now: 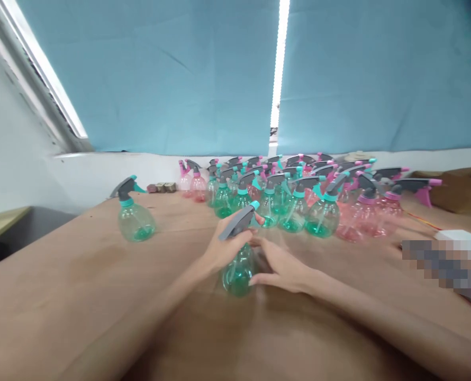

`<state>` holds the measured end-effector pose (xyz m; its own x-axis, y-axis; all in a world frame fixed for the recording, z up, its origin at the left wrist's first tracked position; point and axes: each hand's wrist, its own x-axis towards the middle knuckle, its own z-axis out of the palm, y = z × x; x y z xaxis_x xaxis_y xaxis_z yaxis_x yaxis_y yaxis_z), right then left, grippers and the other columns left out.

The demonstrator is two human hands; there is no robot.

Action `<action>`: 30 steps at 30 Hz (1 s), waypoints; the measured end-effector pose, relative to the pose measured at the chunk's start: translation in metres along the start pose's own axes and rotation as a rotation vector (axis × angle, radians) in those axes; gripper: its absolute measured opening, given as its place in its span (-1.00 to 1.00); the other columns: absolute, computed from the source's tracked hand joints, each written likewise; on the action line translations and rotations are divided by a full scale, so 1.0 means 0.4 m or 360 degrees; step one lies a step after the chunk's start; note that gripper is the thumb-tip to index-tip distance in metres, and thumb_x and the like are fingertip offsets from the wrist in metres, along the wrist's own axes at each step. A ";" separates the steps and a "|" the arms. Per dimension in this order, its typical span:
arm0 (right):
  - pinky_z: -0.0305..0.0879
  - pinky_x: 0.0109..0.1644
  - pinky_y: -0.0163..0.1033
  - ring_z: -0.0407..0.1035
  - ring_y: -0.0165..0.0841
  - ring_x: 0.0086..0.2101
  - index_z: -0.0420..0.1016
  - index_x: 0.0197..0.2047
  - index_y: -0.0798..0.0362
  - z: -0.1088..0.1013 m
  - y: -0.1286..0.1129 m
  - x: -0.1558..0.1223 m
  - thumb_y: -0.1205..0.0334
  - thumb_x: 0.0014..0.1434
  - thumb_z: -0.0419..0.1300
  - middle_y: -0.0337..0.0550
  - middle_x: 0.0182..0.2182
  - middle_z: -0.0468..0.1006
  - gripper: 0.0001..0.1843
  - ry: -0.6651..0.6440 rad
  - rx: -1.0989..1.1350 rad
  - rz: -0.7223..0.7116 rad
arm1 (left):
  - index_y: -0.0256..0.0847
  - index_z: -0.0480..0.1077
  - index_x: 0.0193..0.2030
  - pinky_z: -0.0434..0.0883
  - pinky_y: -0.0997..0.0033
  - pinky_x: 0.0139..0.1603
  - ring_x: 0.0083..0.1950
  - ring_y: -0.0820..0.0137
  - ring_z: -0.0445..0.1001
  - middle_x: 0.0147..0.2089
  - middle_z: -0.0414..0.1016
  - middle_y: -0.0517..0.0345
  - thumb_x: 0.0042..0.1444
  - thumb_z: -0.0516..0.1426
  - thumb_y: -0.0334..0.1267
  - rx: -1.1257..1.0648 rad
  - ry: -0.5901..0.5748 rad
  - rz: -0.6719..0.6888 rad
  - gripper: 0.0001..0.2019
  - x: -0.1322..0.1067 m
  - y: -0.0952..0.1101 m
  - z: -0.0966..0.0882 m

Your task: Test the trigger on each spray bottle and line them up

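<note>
Green spray bottle, grey head, turquoise nozzle; blurred tabletop apparently brown.

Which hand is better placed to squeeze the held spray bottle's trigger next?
Probably the left hand: it holds the spray bottle high, close to the trigger, while the right hand sits lower, at the bottle's side.

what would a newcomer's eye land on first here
Probably the crowd of green and pink spray bottles toward the table's far side. Then the held green bottle, front and centre, the left hand near its neck, the right hand beside it. A lone bottle stands off left.
</note>
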<state>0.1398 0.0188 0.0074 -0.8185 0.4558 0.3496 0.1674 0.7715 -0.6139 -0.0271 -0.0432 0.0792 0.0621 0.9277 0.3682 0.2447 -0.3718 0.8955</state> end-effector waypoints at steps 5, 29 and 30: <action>0.09 0.27 0.14 0.13 -0.04 0.24 0.28 0.23 0.04 -0.075 0.139 -0.110 -0.22 0.15 0.15 0.11 0.26 0.23 -0.29 -0.0077 -0.0269 0.0280 | -0.18 0.46 -0.04 0.43 0.24 0.04 -0.10 0.30 0.52 0.04 0.52 0.08 -0.03 0.06 -0.42 -0.0020 -0.0056 0.0096 -0.62 0.060 -0.026 0.039; -0.09 0.36 0.13 -0.10 -0.11 0.33 0.11 0.36 -0.05 -0.106 0.158 -0.135 -0.27 0.16 0.10 -0.07 0.35 0.05 -0.19 -0.0157 -0.0294 0.0345 | -0.17 0.50 -0.16 0.38 0.19 0.01 -0.13 0.22 0.50 -0.21 0.58 0.12 -0.08 0.07 -0.33 0.0093 -0.0098 -0.0108 -0.68 0.076 -0.019 0.042; -0.10 0.36 0.13 -0.10 -0.11 0.33 0.11 0.36 -0.03 -0.106 0.158 -0.135 -0.28 0.16 0.10 -0.06 0.35 0.05 -0.18 -0.0166 -0.0301 0.0351 | -0.17 0.49 -0.17 0.38 0.19 -0.01 -0.14 0.22 0.49 -0.21 0.57 0.11 -0.08 0.07 -0.33 0.0097 -0.0095 -0.0109 -0.69 0.076 -0.022 0.041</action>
<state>0.2179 0.0616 -0.0203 -0.8013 0.5811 0.1421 0.4387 0.7323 -0.5208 -0.0116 -0.0113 0.0783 0.1001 0.9518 0.2898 0.3083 -0.3066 0.9005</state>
